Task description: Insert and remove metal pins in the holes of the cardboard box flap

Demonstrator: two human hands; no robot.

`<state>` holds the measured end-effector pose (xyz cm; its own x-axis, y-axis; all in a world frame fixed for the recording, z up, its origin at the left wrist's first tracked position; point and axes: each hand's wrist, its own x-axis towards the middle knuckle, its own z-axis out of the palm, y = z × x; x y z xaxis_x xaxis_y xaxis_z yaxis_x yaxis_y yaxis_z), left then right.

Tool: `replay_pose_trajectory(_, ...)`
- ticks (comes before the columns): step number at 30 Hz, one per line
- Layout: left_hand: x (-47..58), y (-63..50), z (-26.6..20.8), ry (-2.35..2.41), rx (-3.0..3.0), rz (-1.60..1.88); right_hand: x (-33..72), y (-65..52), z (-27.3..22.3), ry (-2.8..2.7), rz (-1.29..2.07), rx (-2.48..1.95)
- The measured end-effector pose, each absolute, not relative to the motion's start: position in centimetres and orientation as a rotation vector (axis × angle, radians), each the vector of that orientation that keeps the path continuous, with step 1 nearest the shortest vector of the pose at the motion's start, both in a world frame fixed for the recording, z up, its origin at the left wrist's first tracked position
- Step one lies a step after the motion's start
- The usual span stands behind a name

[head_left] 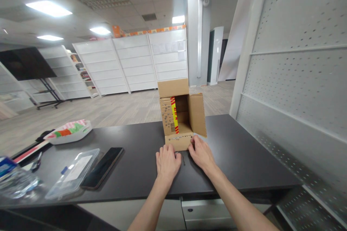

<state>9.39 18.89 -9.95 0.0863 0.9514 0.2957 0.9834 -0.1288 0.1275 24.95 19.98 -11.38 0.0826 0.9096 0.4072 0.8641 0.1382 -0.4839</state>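
Observation:
An open cardboard box (pixel 183 128) lies on the dark desk with its opening toward me and its flaps spread. Yellow-and-red tape runs down its left flap, which is dotted with small grey spots. The front flap (pixel 177 144) carries a row of small holes or studs. At that flap's right corner, my right hand (pixel 201 152) pinches the cardboard. My left hand (pixel 168 162) is closed with curled fingers against the flap's lower left edge; what lies between thumb and fingers is hidden. A thin dark object (pixel 183 158) lies on the desk between my hands.
Left on the desk (pixel 135 173) are a black phone (pixel 102 168), a clear plastic case (pixel 74 173), a plastic bottle (pixel 16 180) and a white basket (pixel 71 133) with colourful contents. A perforated white panel (pixel 292 79) rises on the right. White shelving (pixel 130 65) stands behind.

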Motion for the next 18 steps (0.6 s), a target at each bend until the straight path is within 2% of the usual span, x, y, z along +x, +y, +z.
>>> replay_pose_trajectory(18, 9.66, 18.81, -10.03, -1.955, -2.213, -0.354, 25.02, 19.95, -11.32, -1.762, 0.104, -1.708)
